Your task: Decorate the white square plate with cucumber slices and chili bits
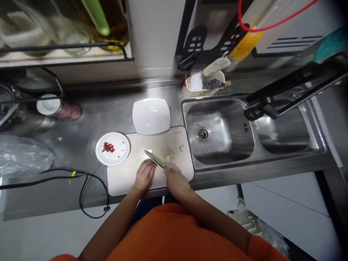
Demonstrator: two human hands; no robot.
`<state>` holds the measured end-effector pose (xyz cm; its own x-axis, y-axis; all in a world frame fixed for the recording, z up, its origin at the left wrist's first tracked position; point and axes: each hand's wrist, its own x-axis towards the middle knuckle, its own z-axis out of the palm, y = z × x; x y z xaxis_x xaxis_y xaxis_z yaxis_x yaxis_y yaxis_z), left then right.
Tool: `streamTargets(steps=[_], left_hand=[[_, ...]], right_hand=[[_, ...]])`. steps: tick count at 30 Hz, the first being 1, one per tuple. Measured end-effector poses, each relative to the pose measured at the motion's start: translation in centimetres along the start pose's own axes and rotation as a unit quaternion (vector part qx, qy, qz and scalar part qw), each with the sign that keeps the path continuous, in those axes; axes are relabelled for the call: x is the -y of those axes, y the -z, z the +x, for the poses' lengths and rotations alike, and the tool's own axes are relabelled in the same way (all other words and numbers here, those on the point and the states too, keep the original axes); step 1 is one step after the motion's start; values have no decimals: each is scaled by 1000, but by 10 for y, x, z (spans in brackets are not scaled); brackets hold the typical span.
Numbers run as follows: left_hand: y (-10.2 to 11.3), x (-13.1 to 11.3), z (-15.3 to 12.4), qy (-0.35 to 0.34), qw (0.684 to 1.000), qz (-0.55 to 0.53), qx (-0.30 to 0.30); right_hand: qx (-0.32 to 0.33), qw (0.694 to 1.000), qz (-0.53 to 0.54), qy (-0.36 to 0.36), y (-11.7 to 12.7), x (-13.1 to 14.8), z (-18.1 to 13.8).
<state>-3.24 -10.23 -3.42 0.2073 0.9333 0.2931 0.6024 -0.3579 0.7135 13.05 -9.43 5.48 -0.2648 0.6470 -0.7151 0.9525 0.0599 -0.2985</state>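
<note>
Silver metal shines on the knife (154, 159), which is over the pale board (123, 183). From here I see the right hand's (175, 180) fingers wrapped around its handle. The left hand's (145, 175) fingers bunch together by the blade; I can't tell if they pinch anything. Red bits (108, 147) sit on a plate (110, 160) nearby.

No words, brand or number can be read. Well to the left of the left grip (145, 174) and farther out, a canister (60, 107) wears a pink label (71, 111), its print too blurred to read. Beyond the right grip (175, 181), a caddy (199, 92) bears a small red mark (185, 84), likewise illegible.
</note>
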Motion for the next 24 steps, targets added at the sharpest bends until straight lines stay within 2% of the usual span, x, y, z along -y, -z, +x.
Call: streamTargets(steps=[5,13,24], left_hand=[[0,1,-1,9,1000,3,8],[-2,4,-5,-12,1000,18,-17],[-1,3,-2,-27,999,12,-17]], right_hand=[[16,1000,6,-13,2,-9,-14],[58,998,10,-34,3,-10,-38],[34,999,7,-31,-1,-11,-40]])
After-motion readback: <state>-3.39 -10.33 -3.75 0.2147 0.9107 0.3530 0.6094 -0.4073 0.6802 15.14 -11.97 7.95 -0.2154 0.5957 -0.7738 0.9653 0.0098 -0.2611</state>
